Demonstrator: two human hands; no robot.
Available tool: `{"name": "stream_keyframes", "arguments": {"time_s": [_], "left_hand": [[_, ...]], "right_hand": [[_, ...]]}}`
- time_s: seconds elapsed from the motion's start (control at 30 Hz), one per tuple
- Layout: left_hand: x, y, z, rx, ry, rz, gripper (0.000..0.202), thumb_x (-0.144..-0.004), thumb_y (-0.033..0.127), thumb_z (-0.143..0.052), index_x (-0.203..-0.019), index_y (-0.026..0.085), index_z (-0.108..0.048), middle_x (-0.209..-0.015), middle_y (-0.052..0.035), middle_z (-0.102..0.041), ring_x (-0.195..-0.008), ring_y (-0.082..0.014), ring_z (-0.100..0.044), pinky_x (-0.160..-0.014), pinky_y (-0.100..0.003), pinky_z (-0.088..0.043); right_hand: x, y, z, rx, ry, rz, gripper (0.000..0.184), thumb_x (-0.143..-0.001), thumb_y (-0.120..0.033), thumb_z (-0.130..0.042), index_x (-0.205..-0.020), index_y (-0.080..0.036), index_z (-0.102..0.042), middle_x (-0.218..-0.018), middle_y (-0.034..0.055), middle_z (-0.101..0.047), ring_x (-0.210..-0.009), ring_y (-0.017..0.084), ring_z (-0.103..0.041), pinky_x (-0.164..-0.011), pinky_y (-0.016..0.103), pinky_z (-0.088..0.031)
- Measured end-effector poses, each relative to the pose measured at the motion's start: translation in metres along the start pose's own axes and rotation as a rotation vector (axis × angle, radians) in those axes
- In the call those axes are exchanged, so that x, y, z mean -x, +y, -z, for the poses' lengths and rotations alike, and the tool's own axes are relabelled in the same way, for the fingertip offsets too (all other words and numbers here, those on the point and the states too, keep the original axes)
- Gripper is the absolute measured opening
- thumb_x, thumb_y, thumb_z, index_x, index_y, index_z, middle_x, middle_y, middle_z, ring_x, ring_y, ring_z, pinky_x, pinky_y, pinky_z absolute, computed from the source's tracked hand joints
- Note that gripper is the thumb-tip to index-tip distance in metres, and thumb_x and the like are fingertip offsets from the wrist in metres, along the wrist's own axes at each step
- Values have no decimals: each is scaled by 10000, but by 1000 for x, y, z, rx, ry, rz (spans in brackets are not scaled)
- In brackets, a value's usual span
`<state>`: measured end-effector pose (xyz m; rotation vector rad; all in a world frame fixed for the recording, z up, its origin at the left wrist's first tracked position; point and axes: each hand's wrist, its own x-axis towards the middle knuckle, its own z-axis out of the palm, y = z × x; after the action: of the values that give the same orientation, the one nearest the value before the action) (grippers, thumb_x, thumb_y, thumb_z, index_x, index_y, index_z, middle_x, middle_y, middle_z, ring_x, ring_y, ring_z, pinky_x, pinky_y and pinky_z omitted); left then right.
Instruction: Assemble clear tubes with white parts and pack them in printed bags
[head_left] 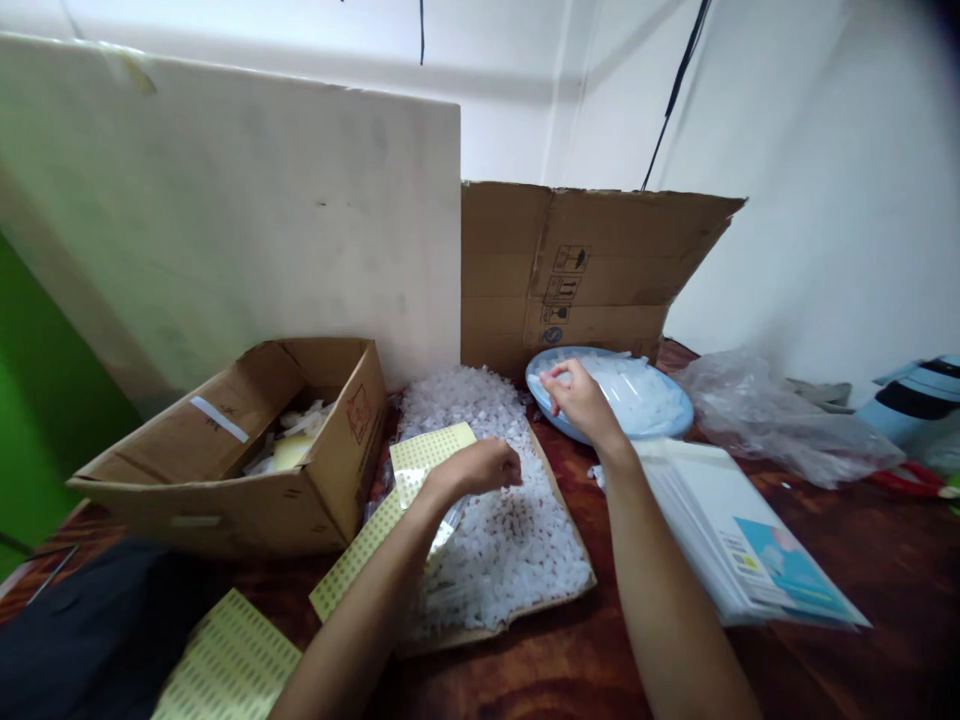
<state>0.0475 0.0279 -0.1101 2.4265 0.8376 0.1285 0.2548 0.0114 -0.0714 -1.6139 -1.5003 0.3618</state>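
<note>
My left hand (480, 466) is curled closed over a heap of small white plastic pieces (502, 520) spread on a flat cardboard sheet (570, 590); what its fingers grip is hidden. My right hand (577, 398) reaches over the rim of a light blue plate (660, 410) that holds more clear pieces, its fingertips pinched together on something too small to make out. Yellow sticker sheets (431, 447) lie under and beside my left wrist.
An open cardboard box (247, 470) with scraps stands at the left. A white board (225, 210) and a cardboard flap (585, 270) lean at the back. A stack of white packets (742, 540), a crumpled clear bag (765, 415) and a blue bottle (915, 400) lie right.
</note>
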Motion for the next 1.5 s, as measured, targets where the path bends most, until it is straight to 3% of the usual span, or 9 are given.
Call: {"name": "stream_keyframes", "arguments": {"time_s": [0.13,0.23,0.4,0.53,0.7,0.9,1.17,1.3,1.5], "left_hand": [[7,0,24,100,186,-41,297,-1015,267,-461,-1011,133,-726,-895,-92,-776,-751,-169,-708,-670,-248,-495],[14,-1,40,168,363,-65,347,-1047,313,-414,-1137,122,-689,-910,-98,-752,-726,-155,-685,-665,-243,-505],[28,1,57,134,634,-139,292,-1020,294,-512,-900,141,-730,-727,-38,-697,-604,-125,-600,-600,-222,-454],[37,4,65,-158,612,-157,257,-1009,158,-499,-913,149,-738,-783,-49,-738,-646,-133,-630,-632,-231,-444],[45,10,71,-422,520,-186,207,-1018,162,-533,-1038,161,-739,-963,-96,-785,-766,-177,-700,-676,-264,-454],[52,20,74,-545,458,-188,229,-1033,185,-527,-908,146,-714,-830,-79,-755,-663,-155,-662,-619,-268,-434],[63,28,79,-329,531,-316,272,-1006,115,-501,-1111,179,-744,-941,-74,-778,-775,-156,-699,-694,-264,-498],[66,30,82,-145,664,-353,253,-1022,202,-547,-1214,194,-712,-855,-42,-761,-658,-118,-654,-647,-240,-495],[66,30,81,59,764,-266,195,-971,344,-671,-875,175,-650,-612,32,-635,-527,-91,-568,-540,-202,-434]], "right_hand": [[10,-21,0,-394,-272,212,375,-973,-444,-557,-1260,-214,-628,-748,-23,-610,-522,135,-542,-559,271,-453],[14,-31,-4,-415,-350,240,312,-970,-404,-582,-1195,-218,-693,-783,-5,-617,-554,129,-524,-547,266,-432],[16,-39,-12,-382,-339,271,232,-962,-332,-592,-1100,-212,-734,-863,23,-669,-649,144,-546,-583,267,-439],[19,-42,-14,-421,-383,274,242,-973,-337,-573,-1104,-196,-720,-875,32,-679,-680,157,-566,-580,270,-438],[22,-47,-9,-312,-328,349,144,-949,-270,-609,-989,-202,-730,-973,45,-736,-895,204,-653,-806,329,-475],[23,-52,-3,-275,-350,395,107,-921,-249,-614,-894,-208,-708,-903,37,-722,-887,217,-634,-813,352,-451],[27,-55,-4,-547,-474,315,186,-936,-368,-620,-846,-205,-621,-661,-36,-476,-612,140,-414,-570,281,-312],[31,-60,-8,-789,-556,270,216,-941,-408,-654,-867,-226,-565,-626,-61,-408,-552,125,-348,-533,282,-266],[34,-64,-10,-908,-567,251,224,-913,-413,-702,-874,-229,-582,-611,-75,-385,-525,109,-300,-527,280,-243]]}}
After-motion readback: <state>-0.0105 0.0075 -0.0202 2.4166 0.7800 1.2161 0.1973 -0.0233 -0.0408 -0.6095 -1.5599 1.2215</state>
